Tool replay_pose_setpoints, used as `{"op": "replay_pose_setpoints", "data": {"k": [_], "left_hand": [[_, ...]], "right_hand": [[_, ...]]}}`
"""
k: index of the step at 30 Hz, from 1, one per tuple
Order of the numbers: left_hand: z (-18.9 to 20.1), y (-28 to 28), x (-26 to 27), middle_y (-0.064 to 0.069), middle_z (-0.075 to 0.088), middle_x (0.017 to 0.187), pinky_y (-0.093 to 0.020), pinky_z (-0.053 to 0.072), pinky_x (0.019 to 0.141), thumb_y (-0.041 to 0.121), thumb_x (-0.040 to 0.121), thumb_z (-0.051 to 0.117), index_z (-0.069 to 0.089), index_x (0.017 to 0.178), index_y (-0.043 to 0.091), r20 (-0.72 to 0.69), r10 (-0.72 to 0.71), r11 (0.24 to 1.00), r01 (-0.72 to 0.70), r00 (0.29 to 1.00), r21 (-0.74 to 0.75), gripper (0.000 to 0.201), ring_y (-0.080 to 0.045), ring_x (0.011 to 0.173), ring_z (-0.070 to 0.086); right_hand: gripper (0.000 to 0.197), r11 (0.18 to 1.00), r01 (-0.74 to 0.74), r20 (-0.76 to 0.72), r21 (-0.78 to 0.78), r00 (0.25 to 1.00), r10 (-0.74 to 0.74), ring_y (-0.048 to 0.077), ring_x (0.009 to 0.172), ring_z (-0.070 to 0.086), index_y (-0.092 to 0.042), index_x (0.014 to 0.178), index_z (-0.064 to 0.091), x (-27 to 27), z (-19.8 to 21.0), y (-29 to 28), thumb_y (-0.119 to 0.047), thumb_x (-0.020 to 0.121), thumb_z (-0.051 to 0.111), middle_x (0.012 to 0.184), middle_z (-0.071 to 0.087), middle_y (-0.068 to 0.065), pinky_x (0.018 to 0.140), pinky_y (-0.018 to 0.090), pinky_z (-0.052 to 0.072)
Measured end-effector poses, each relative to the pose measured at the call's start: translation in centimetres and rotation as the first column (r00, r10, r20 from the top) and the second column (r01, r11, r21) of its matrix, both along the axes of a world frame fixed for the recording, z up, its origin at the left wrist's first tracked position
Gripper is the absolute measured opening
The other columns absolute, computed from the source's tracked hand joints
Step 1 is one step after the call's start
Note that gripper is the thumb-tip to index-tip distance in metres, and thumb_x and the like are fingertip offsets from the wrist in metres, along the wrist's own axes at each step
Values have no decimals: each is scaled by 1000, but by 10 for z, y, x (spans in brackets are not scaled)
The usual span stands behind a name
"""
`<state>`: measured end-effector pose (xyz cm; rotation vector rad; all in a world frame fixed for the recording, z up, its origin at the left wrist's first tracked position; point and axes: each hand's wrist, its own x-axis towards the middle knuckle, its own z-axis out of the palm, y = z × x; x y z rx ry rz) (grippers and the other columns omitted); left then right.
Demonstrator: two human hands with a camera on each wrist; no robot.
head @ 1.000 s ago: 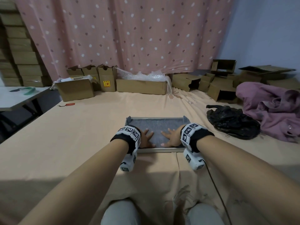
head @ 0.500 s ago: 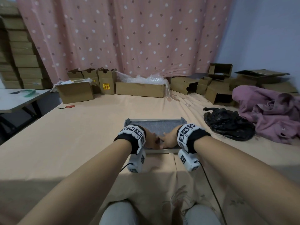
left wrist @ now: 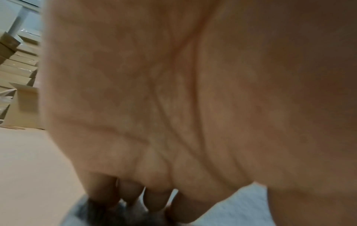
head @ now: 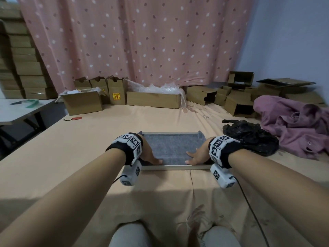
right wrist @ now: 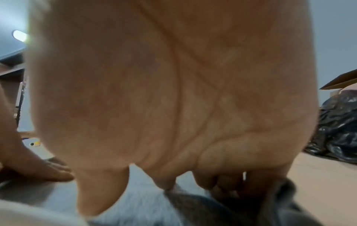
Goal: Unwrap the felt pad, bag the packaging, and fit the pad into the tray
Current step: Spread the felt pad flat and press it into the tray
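Note:
A grey felt pad lies inside a shallow rectangular tray with a pale rim, on the peach sheet in front of me. My left hand presses flat on the pad's left side, fingers straight. My right hand presses flat on the pad's right side. In the left wrist view the fingers push down into the felt pad at the tray's left edge. The right wrist view shows the fingers pushing the felt pad down at the right edge. A black plastic bag lies right of the tray.
Several cardboard boxes line the back under a pink dotted curtain, one holding bubble wrap. A purple garment is heaped at the right. A small red item lies at the left, near a white side table.
Both hands slid apart from the pad's middle near edge out to its left and right sides, still flat on the felt.

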<state>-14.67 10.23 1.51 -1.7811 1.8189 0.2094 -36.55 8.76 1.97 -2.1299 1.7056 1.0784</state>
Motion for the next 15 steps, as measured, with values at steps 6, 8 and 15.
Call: {"op": "replay_pose_setpoints", "data": {"k": [6,8,15], "left_hand": [[17,1,-33,-9,32,159,-43,20,118,61,99,28,32,153,14,-159,-38,999,43,987,24,72,-26,146,31],[18,2,-42,-8,38,156,-39,28,116,62,98,34,34,152,12,-224,36,992,-8,974,124,74,-26,142,38],[22,2,-22,-9,31,160,-40,26,119,66,91,47,34,152,14,-220,125,985,-94,968,146,81,-29,145,31]], "right_hand": [[56,996,-85,205,-14,975,86,26,147,19,-26,155,16,26,27,5,-45,104,28,161,17,5,115,37,17],[48,991,-79,242,104,969,52,26,141,32,-29,152,26,36,25,5,-35,105,35,156,30,3,104,30,30],[53,981,-61,197,187,980,24,26,147,19,-33,154,16,26,20,-3,-20,105,35,161,14,0,113,35,24]]}}
